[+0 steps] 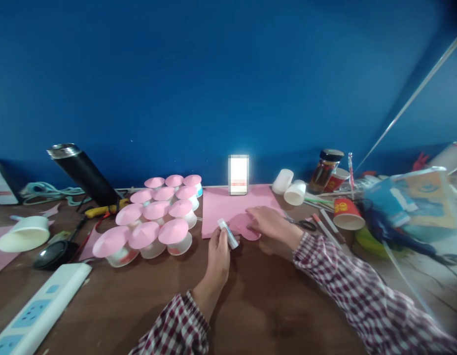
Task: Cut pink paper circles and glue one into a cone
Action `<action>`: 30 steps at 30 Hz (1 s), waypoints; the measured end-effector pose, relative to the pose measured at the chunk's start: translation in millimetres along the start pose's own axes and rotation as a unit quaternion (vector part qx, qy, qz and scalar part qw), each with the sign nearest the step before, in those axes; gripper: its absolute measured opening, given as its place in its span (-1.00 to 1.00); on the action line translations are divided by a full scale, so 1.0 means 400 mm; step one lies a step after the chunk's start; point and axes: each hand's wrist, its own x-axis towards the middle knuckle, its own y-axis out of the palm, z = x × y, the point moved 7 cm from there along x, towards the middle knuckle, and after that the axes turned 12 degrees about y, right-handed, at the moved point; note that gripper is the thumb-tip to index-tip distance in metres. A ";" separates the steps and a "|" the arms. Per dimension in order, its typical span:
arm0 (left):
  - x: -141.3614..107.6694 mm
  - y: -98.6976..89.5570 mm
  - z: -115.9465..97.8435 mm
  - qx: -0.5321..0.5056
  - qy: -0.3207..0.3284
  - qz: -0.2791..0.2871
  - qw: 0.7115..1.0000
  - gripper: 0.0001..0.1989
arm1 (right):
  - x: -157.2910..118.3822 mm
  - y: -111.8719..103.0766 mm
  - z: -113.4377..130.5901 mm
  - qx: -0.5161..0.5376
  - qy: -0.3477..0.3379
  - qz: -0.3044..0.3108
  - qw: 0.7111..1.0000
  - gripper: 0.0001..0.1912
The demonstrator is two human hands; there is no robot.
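Note:
My left hand [220, 250] is closed around a glue stick [228, 233], a white tube with a blue label, held tilted above the table. My right hand [268, 224] reaches over a pink paper sheet [217, 204], fingers stretched out and apart. Its fingertips rest at a round pink paper disc [253, 235] by the sheet's front edge; the hand covers part of the disc. Left of the sheet, several paper cups [182, 245] stand in rows, each topped by a shallow pink paper cone [173, 230].
Scissors [305, 224], white cups [295, 192], a red cup [347, 214] and a tea bottle [325, 170] lie or stand to the right, near a blue glue gun [394, 236]. Leftward are a power strip [52, 296], a black flask [84, 172] and a pale cup [24, 234]. A lit phone [238, 175] leans against the blue wall.

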 end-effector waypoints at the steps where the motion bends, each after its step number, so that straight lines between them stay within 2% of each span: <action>1: 0.000 -0.001 0.003 -0.009 -0.005 -0.002 1.000 -0.64 | 0.004 0.005 -0.002 0.005 0.001 0.006 1.000 -0.64; 6: 0.001 -0.001 0.002 -0.019 -0.016 -0.013 1.000 -0.66 | 0.032 0.023 -0.027 0.032 0.020 0.004 0.999 -0.44; 9: 0.003 0.005 0.000 -0.022 -0.018 -0.009 1.000 -0.69 | 0.043 0.023 -0.036 0.057 0.028 -0.012 0.998 -0.39; 16: 0.002 0.006 -0.003 -0.025 -0.020 -0.016 0.999 -0.69 | 0.028 0.000 -0.046 0.107 0.048 -0.044 0.992 -0.51; 21: 0.004 0.001 -0.004 -0.004 -0.003 -0.017 1.000 -0.70 | 0.020 -0.009 -0.057 0.135 0.059 -0.048 0.988 -0.49; 30: 0.002 0.004 -0.010 -0.008 -0.004 -0.017 1.000 -0.68 | 0.019 -0.011 -0.033 0.147 0.002 -0.044 0.988 -0.55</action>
